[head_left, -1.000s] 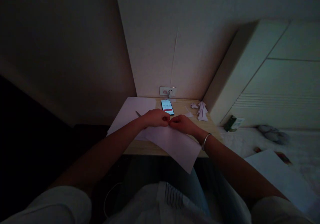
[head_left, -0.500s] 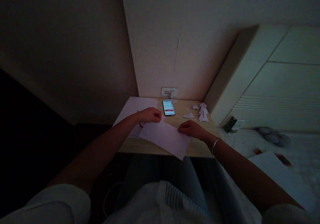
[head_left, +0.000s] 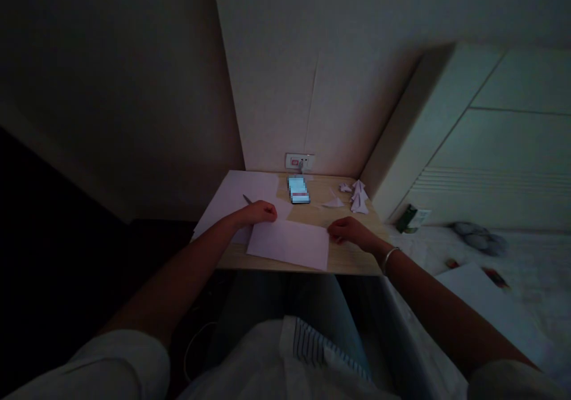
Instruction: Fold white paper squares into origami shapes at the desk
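A white rectangular sheet of paper lies near the front edge of the small wooden table, its long side toward me. My left hand is closed at the sheet's far left corner, with the fingertips pinched there. At the far right corner, the thumb and fingers of my right hand pinch the paper's edge. Beneath my left hand and wrist is a pair of scissors; only the blade shows, and the handles are hidden. Larger white paper spreads over the table's left side.
A lit phone rests at the back below a wall socket. Folded paper pieces and a paper scrap lie at the back right. To the right, a bed holds a green box, a grey cloth-like thing and white paper.
The sheet has turned from a slant to nearly square with the table's front edge. My right hand has shifted slightly right, my left hand slightly left. The scissors' red handle is now covered.
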`<action>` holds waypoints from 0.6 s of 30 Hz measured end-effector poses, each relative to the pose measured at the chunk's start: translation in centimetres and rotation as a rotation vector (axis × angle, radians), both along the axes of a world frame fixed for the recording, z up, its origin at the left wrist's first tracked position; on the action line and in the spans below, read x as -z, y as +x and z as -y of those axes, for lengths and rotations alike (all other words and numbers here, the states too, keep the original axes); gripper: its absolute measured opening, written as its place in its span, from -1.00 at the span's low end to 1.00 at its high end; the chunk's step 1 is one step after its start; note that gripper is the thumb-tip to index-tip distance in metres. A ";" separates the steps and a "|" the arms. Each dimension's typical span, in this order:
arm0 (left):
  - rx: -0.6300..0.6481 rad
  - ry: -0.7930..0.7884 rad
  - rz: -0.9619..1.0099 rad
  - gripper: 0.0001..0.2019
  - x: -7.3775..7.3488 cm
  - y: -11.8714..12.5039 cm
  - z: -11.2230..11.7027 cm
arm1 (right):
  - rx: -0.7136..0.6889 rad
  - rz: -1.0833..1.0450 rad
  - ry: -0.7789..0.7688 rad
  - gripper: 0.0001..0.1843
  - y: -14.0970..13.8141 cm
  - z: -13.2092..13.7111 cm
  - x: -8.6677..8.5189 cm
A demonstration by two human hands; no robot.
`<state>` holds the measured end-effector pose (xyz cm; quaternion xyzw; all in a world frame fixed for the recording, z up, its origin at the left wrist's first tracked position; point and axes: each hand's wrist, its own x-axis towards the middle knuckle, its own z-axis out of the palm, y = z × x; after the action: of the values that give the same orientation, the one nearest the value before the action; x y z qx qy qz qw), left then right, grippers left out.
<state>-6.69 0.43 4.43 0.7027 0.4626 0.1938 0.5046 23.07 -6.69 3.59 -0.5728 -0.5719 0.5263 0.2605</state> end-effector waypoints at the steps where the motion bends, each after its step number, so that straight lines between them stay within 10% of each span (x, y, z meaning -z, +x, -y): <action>1: -0.016 -0.004 0.009 -0.88 0.2 -0.1 0.0 | 0.030 -0.020 0.000 -0.80 -0.1 -0.1 0.2; 18: -0.160 -0.144 0.094 -0.80 -1.0 -0.6 1.6 | 0.197 -0.065 0.091 -0.67 -2.7 0.7 -0.5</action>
<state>-7.26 -1.15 5.40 0.6156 0.5059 0.2325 0.5577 20.37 -7.34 4.05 -0.5966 -0.5271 0.4900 0.3552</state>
